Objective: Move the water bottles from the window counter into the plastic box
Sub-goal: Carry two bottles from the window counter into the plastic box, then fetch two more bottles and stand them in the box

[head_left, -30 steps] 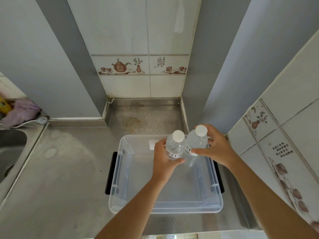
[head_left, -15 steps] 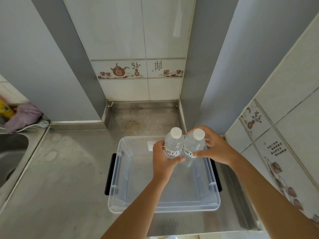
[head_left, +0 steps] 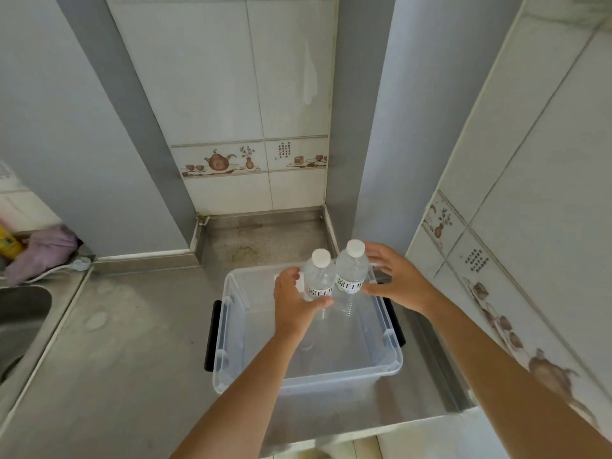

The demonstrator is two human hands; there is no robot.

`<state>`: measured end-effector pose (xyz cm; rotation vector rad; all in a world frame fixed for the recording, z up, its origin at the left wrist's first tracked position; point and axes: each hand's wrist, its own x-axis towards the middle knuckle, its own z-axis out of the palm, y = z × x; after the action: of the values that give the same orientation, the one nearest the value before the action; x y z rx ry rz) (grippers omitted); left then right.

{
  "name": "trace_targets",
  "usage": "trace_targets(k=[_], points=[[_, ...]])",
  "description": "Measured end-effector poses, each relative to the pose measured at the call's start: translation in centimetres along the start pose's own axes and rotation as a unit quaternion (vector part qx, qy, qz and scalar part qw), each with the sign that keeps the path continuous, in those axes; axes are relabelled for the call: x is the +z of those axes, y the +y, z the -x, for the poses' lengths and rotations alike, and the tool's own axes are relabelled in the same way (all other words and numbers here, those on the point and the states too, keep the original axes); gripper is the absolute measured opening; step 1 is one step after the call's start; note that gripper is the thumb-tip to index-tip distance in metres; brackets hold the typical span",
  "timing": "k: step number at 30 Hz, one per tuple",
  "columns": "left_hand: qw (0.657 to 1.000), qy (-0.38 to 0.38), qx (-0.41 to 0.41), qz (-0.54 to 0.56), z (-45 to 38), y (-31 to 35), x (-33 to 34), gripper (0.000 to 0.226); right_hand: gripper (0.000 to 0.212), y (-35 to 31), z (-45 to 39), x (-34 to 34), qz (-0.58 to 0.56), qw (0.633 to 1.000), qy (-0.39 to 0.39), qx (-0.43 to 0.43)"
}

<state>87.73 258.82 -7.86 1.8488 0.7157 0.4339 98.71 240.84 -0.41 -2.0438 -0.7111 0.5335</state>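
Left hand point(head_left: 293, 301): fingers curled around the left bottle point(head_left: 319, 281), thumb across its label. Right hand point(head_left: 395, 281): fingers spread wide; the thumb tip meets the label of the right bottle point(head_left: 351, 276), the others stand off it, so grip cannot be told. Both bottles are upright, white-capped, touching each other, inside the clear box point(head_left: 308, 369) near its far wall. The box sits on a steel counter point(head_left: 132, 352); sink point(head_left: 20, 313) at left, tiled wall point(head_left: 245, 104) behind.
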Motion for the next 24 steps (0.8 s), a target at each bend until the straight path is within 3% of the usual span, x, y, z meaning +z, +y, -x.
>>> trace_targets(k=[8, 14, 19, 24], points=[[0.987, -0.038, 0.112, -0.109, 4.6, 2.2, -5.2, 0.072, 0.043, -4.4, 10.2, 2.1, 0.191, 0.974, 0.124, 0.016], [0.922, -0.091, 0.263, -0.269, 11.6, 5.4, -8.6, 0.064, 0.045, -8.0, 20.1, 4.9, 0.273, 0.941, 0.193, 0.051], [0.869, -0.113, 0.394, -0.278, 18.1, 7.8, -8.6, 0.064, 0.048, -8.5, 29.1, 6.2, 0.320, 0.910, 0.251, 0.079], [0.829, -0.160, 0.469, -0.259, 25.1, 10.2, -6.0, 0.064, 0.051, -7.5, 38.8, 6.5, 0.341, 0.881, 0.301, 0.126]])
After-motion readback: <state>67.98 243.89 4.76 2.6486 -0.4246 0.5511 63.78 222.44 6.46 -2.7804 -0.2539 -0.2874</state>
